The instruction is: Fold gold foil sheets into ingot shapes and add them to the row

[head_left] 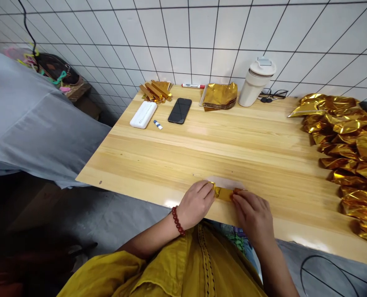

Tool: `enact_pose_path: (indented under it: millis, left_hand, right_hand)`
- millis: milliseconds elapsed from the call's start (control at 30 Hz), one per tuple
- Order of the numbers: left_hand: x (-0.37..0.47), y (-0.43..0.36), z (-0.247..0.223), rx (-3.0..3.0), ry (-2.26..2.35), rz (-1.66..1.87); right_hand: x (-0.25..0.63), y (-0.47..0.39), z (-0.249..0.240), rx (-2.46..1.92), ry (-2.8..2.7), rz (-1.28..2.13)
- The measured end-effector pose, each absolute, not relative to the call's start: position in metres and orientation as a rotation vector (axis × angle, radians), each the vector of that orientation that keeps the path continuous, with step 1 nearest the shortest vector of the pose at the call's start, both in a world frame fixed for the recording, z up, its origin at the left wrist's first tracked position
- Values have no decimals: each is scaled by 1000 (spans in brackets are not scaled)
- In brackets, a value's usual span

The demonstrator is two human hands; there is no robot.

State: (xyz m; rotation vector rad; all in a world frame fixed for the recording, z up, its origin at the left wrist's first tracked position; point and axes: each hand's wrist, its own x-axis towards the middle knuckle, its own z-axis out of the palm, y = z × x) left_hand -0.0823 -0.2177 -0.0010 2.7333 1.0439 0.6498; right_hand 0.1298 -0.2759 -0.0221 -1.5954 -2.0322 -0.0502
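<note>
A small strip of gold foil paper [225, 194] is stretched between my two hands, close to the front edge of the wooden table. My left hand [198, 203], with a red bead bracelet at the wrist, pinches its left end. The fingers of my right hand [254, 212] are closed on the right end, where the foil looks darker and folded over. My fingers partly cover both ends.
Folded gold foil pieces [350, 161] line the table's right side. Along the back are a stack of gold sheets [220, 95], gold strips [157, 90], a red marker [192, 86], a white tumbler [253, 86] and glasses [273, 95]. A phone [179, 110] and white power bank [143, 114] lie left.
</note>
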Motion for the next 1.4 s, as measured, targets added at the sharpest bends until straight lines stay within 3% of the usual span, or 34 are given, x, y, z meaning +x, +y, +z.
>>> enact_pose_path:
  millis: [767, 1133, 1400]
  left_hand:
    - [-100, -243, -8, 2776, 879, 177]
    - [-56, -112, 9, 2767, 1069, 76]
    - [-60, -98, -17, 2761, 1129, 316]
  right_hand:
    - [119, -309, -13, -1658, -2304, 63]
    - [163, -168, -19, -1722, -2484, 29]
    - [164, -150, -21, -1763, -2430, 68]
